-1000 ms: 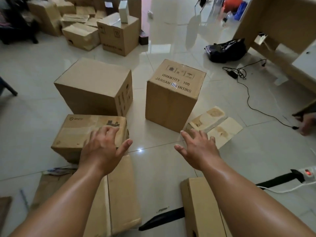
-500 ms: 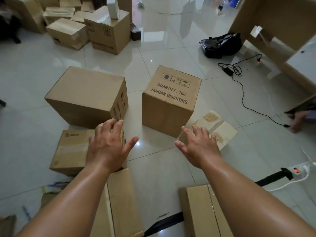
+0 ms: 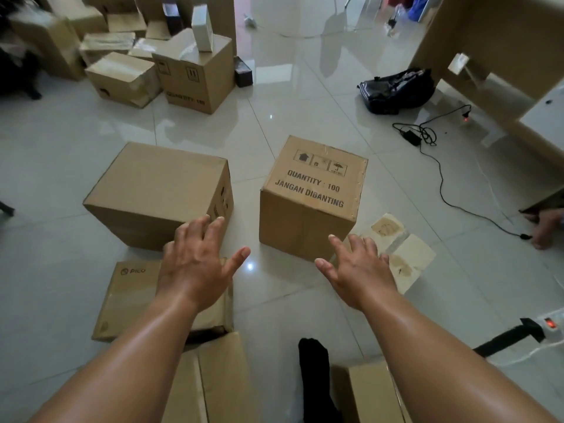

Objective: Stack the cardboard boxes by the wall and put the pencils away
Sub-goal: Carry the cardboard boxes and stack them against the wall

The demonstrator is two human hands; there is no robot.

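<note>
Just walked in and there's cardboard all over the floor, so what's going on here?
A person holds both bare hands out, open and empty, toward two closed boxes on the tiled floor. The left hand is by the plain box, above a flat PICO box; the right hand is by the printed box marked QUANTITY 100. Nothing is lifted yet. More boxes sit farther back.

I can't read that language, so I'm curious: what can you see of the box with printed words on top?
The printed box is a plain brown cardboard cube, closed, upright on the glossy tiled floor. Its top bears three black handling symbols and the words QUANTITY : 100 and JANGAN DIBANTING. One vertical edge faces the camera. Flattened cardboard scraps lie by its right base. The right hand, fingers spread, is near its lower corner; contact cannot be told.
</note>
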